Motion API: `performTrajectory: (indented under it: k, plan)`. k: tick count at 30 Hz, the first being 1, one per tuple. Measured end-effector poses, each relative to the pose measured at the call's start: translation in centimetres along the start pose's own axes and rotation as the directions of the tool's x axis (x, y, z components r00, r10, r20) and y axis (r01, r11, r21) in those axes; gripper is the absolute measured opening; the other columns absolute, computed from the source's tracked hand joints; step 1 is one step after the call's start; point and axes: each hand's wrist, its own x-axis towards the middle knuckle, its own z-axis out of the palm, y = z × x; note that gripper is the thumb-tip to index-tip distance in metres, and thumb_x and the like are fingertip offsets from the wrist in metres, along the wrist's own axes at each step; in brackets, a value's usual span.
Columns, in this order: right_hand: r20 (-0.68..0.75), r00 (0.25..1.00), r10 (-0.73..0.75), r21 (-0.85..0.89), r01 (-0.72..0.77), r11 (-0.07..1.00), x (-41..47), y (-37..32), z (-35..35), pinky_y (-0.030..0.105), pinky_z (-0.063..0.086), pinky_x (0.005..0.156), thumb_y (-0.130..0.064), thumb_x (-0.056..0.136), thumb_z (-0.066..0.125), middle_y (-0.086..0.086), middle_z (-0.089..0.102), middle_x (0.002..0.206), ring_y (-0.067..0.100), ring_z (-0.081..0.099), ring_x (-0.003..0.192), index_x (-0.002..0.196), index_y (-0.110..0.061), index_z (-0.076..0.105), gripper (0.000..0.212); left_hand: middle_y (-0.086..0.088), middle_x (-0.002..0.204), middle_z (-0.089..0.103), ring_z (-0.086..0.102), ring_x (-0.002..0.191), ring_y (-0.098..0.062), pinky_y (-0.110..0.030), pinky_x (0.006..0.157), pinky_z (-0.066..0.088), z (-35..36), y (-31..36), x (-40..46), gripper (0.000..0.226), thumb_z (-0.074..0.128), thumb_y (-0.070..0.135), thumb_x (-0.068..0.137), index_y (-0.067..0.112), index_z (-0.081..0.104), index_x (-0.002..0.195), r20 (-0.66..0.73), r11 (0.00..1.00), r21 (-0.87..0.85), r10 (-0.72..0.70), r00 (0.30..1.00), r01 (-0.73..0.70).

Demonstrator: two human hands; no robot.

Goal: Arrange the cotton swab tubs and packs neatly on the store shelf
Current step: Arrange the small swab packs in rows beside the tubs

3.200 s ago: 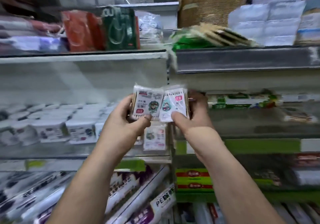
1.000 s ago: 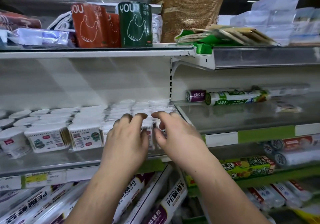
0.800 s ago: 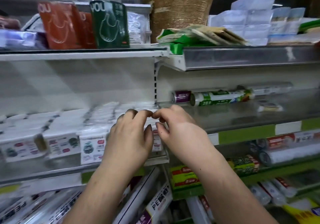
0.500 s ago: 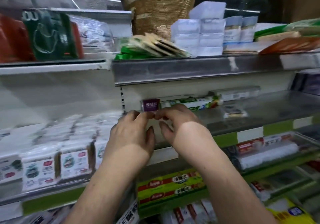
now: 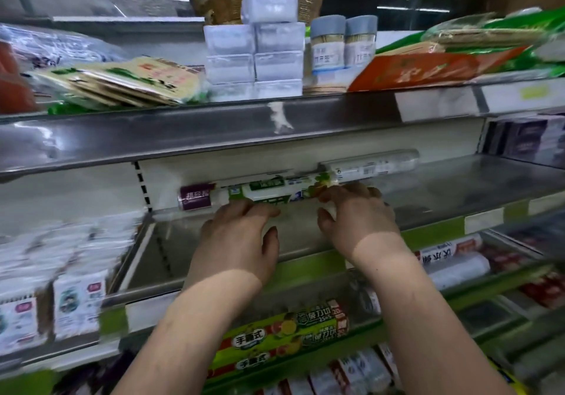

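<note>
Now reaching to the neighbouring shelf bay

Both hands are shifting right, away from the cotton swab packs (image 5: 65,300), which are sitting in blurred rows on the left bay of the shelf (image 5: 443,180). 1 second ago they were touching those packs. Left hand (image 5: 238,242) is hovering, fingers loosely curled, holding nothing. Right hand (image 5: 356,214) is reaching to the green-and-white wrap roll (image 5: 269,191); its fingertips are hidden, so grip is unclear. Judging: swab straightening is paused or done.
</note>
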Motion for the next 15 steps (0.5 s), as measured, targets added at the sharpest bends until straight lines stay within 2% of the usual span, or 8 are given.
performTrajectory:
  k: [4,7,11,15]
  plan:
    - [0.102,0.994,0.024,-0.033,-0.02,0.999,1.5,2.4,0.4,0.044,0.039,0.1,-0.057,0.095,0.044,0.006,0.042,0.145,0.033,0.038,0.13,0.141,-0.033,0.043,0.052,0.009,0.131,0.049,0.044,0.125,-0.016,-0.033,0.103,0.039,1.3,1.8,0.9,0.036,0.048,0.035,0.095,0.04,0.051,0.131,0.011,1.0,-0.006,-0.017,1.0,0.017]
    - [0.093,0.995,0.019,-0.046,-0.015,0.999,2.2,3.1,0.8,0.044,0.042,0.099,-0.061,0.091,0.048,0.008,0.045,0.141,0.033,0.038,0.129,0.137,-0.029,0.048,0.056,0.01,0.13,0.049,0.044,0.124,-0.016,-0.036,0.103,0.039,1.9,2.9,1.3,0.036,0.048,0.035,0.095,0.039,0.051,0.131,0.011,0.999,-0.019,-0.03,0.999,0.03]
    - [0.065,0.998,0.015,-0.013,-0.014,1.0,3.1,3.5,0.7,0.044,0.047,0.095,-0.05,0.092,0.055,0.008,0.049,0.131,0.031,0.042,0.122,0.126,-0.023,0.055,0.044,0.009,0.13,0.049,0.044,0.123,-0.017,-0.036,0.103,0.039,2.6,3.8,1.5,0.037,0.049,0.034,0.094,0.039,0.051,0.131,0.006,0.999,-0.014,-0.039,0.999,0.039]
    - [0.009,0.998,-0.06,0.148,0.058,0.987,3.0,4.3,1.0,0.037,0.044,0.091,-0.036,0.09,0.059,0.006,0.052,0.122,0.028,0.042,0.115,0.115,-0.023,0.061,0.028,0.009,0.13,0.049,0.044,0.123,-0.017,-0.035,0.102,0.039,3.0,4.2,1.7,0.036,0.049,0.034,0.094,0.039,0.051,0.13,-0.002,0.998,-0.013,-0.054,0.999,0.054]
